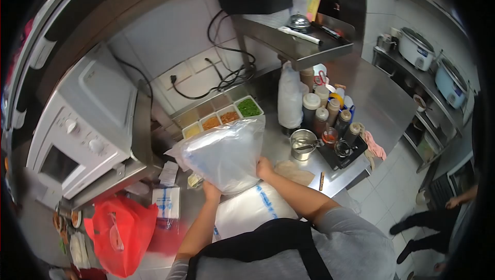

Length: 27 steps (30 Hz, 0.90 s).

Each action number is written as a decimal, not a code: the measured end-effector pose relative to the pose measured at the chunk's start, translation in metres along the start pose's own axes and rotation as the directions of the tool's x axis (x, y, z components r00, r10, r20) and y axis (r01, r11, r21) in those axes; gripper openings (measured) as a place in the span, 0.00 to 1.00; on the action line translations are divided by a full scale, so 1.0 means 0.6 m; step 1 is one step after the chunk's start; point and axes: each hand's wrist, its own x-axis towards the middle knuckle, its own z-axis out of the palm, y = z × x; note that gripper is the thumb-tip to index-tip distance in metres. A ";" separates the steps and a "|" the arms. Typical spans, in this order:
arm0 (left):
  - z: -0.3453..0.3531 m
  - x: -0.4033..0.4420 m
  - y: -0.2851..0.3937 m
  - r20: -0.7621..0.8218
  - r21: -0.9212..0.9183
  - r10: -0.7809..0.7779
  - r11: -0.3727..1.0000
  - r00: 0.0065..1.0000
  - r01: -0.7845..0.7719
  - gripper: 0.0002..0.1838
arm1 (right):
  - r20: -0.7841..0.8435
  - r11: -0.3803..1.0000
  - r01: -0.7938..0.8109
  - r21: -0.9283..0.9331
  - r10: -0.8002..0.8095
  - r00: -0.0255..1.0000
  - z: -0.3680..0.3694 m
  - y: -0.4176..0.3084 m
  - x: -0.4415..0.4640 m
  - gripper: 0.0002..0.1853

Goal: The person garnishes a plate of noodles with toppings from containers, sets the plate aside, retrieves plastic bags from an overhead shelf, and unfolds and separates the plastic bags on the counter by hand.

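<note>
A large clear plastic bag is spread between my hands above the counter. My left hand is closed on its lower left edge, and my right hand grips its right side. Whatever is inside the bag cannot be made out. Close to my body, under my forearms, lies a white package with blue print. Behind the bag, white trays hold chopped greens and brown crumbly toppings, partly covered by the plastic.
Sauce bottles and a metal cup stand to the right. A red bag sits at left, below a white microwave. Overhead juts a metal shelf. Another person is at far right.
</note>
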 end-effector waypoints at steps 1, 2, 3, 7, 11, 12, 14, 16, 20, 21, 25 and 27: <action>0.007 0.000 0.014 0.002 0.024 0.006 1.000 1.000 -0.006 0.19 | -0.018 1.000 0.018 0.022 -0.018 1.000 0.002 0.009 0.012 0.16; 0.014 0.002 0.026 0.001 0.047 0.013 0.999 1.000 -0.013 0.18 | -0.034 0.998 0.041 0.042 -0.039 0.999 0.003 0.018 0.024 0.15; 0.021 0.005 0.033 -0.003 0.068 0.019 0.997 1.000 -0.019 0.18 | -0.049 0.996 0.065 0.060 -0.062 0.997 0.001 0.023 0.033 0.15; 0.022 0.066 -0.076 0.055 0.352 0.075 0.932 0.996 -0.090 0.15 | 0.119 0.924 0.302 -0.234 -0.281 0.952 -0.017 0.056 0.066 0.13; 0.003 0.030 -0.037 0.256 0.662 0.037 0.721 0.966 -0.204 0.15 | 0.219 0.852 0.354 -0.385 -0.288 0.932 -0.026 0.048 0.056 0.13; -0.003 0.010 -0.015 0.305 0.744 -0.002 0.624 0.952 -0.237 0.15 | 0.202 0.853 0.327 -0.407 -0.265 0.943 -0.036 0.030 0.039 0.14; -0.019 -0.020 -0.009 0.304 0.816 0.005 0.515 0.953 -0.263 0.15 | 0.277 0.879 0.218 -0.425 -0.103 0.955 -0.028 0.053 0.042 0.17; -0.050 -0.065 -0.013 0.270 0.737 0.259 0.564 0.927 -0.372 0.15 | 0.074 0.922 0.231 -0.312 -0.219 0.973 -0.081 -0.012 -0.035 0.19; -0.114 -0.166 0.011 0.164 0.693 0.476 0.567 0.864 -0.445 0.19 | 0.162 0.788 0.602 -0.132 -0.582 0.797 -0.145 -0.023 -0.151 0.21; -0.122 -0.188 0.010 0.100 0.694 0.505 0.582 0.857 -0.424 0.20 | 0.238 0.761 0.641 -0.095 -0.608 0.757 -0.148 -0.018 -0.170 0.21; -0.135 -0.250 -0.002 0.101 0.704 0.559 0.544 0.823 -0.456 0.25 | 0.432 0.533 0.763 -0.366 -0.629 0.647 -0.130 0.014 -0.231 0.22; -0.126 -0.269 0.006 0.143 0.701 0.555 0.528 0.819 -0.480 0.26 | 0.482 0.499 0.784 -0.370 -0.618 0.621 -0.133 0.022 -0.237 0.21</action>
